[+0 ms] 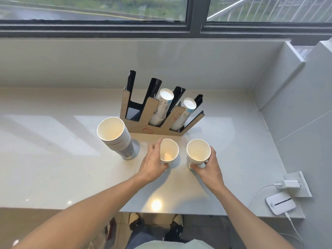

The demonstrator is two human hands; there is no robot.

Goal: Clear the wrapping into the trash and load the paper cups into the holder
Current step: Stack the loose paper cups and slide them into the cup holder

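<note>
On counter [71, 159], left hand [152, 164] gripping cup [169, 150]; right hand [210, 168] gripping stack [197, 152] (bases hidden)

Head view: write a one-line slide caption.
Left hand and right hand each grip small cup stacks before a half-loaded cup holder; tall cup stack waits.
</note>
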